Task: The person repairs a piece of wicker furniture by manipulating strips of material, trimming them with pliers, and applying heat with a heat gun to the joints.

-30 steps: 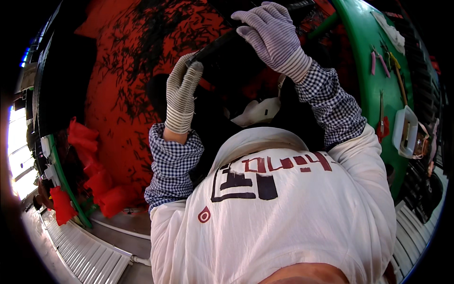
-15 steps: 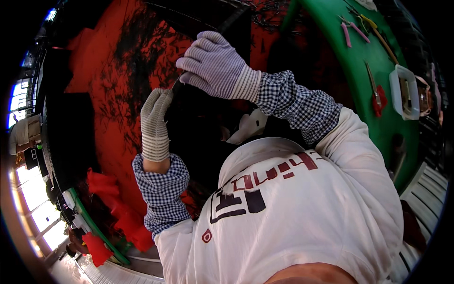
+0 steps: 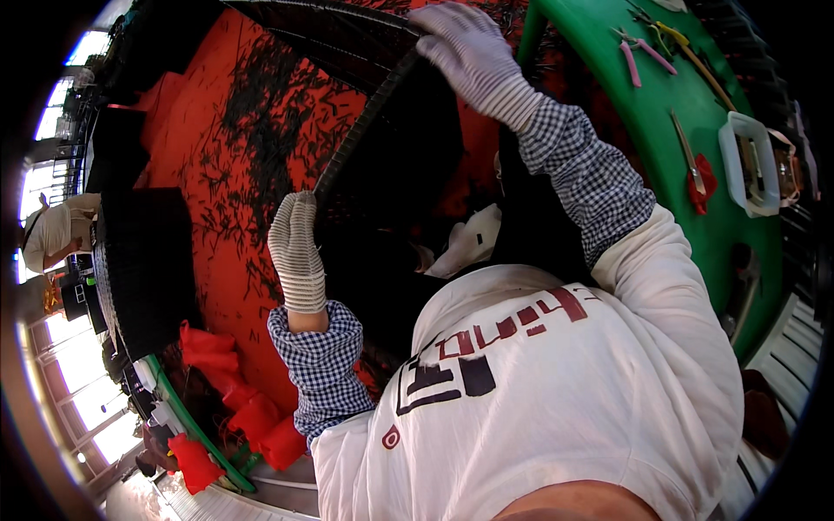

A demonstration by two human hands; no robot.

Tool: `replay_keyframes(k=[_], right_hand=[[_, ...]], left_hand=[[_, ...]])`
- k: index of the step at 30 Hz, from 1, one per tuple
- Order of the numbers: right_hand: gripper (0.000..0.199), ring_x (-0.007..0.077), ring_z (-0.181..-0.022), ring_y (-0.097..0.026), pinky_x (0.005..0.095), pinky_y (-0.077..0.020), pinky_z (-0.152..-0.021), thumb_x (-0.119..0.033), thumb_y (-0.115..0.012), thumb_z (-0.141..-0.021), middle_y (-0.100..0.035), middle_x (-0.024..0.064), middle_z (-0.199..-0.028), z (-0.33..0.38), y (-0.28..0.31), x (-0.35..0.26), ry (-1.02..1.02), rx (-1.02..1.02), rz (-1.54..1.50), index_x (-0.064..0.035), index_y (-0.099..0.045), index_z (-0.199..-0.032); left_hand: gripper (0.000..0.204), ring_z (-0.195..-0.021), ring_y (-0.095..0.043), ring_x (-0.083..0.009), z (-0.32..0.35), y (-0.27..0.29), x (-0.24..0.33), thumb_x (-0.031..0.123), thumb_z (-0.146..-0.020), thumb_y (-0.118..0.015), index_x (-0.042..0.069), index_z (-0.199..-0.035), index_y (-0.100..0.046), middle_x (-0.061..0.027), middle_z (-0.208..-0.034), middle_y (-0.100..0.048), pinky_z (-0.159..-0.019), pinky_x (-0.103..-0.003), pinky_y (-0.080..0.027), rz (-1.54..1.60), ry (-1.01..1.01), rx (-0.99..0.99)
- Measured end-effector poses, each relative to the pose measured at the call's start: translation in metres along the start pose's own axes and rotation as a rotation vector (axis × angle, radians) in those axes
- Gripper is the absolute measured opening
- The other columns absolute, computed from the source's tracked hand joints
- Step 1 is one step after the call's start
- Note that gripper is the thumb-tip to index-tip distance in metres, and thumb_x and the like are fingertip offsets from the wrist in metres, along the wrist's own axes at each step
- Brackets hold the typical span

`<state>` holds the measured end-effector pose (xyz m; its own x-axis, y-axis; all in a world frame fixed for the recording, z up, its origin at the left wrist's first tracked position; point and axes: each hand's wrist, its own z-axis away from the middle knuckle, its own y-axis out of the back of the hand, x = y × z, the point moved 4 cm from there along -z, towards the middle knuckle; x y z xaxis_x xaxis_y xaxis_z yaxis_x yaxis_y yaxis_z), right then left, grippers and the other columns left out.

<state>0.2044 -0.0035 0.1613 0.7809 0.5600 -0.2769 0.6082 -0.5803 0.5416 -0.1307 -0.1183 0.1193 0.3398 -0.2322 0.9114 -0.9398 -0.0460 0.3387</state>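
Left hand (image 3: 297, 252): fingertips hidden behind ribbed black panel (image 3: 382, 113) edge. Right hand (image 3: 473, 52): fingertips cut off at frame top. Panel's lower part below the grips lost in shadow.

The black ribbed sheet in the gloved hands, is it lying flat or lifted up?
Lifted. The black ribbed sheet stands tilted off the red floor, its edge held by the left hand low and the right hand high.
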Motion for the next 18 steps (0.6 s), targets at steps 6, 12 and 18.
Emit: replay_keyframes(k=[6, 12, 18], right_hand=[[0.103, 0.0386, -0.137, -0.049, 0.0493, -0.0412, -0.115, -0.077, -0.067, -0.081, -0.053, 0.0226, -0.143, 0.009, -0.060, 0.031, -0.663, -0.363, -0.577, -0.0059, -0.042, -0.152], [0.110, 0.0329, -0.122, -0.061, 0.0423, -0.0523, -0.102, -0.066, -0.083, -0.072, -0.062, 0.0216, -0.131, 0.011, -0.067, 0.021, -0.714, -0.381, -0.590, -0.0009, -0.041, -0.150], [0.075, 0.0269, -0.118, -0.061, 0.0340, -0.0503, -0.098, -0.034, -0.076, -0.092, -0.059, 0.0192, -0.133, -0.017, -0.014, -0.018, -0.812, -0.466, -0.811, 0.0020, -0.039, -0.146]], left_hand=[[0.033, -0.117, -0.066, -0.0225, 0.000, 0.002, -0.003, 0.012, -0.105, -0.056, -0.006, -0.132, -0.059, -0.0154, -0.125, -0.069, -0.103, -0.030, -0.054, -0.049, -0.027, 0.040], [0.032, -0.115, -0.067, -0.0215, -0.002, -0.001, 0.002, 0.011, -0.103, -0.059, -0.008, -0.130, -0.060, -0.0157, -0.122, -0.069, -0.101, -0.030, -0.054, 0.202, 0.221, 0.128], [0.028, -0.116, -0.066, -0.0239, -0.004, -0.006, 0.009, 0.009, -0.105, -0.052, -0.003, -0.126, -0.066, -0.0152, -0.125, -0.069, -0.103, -0.033, -0.052, 0.239, 0.211, 0.168]])
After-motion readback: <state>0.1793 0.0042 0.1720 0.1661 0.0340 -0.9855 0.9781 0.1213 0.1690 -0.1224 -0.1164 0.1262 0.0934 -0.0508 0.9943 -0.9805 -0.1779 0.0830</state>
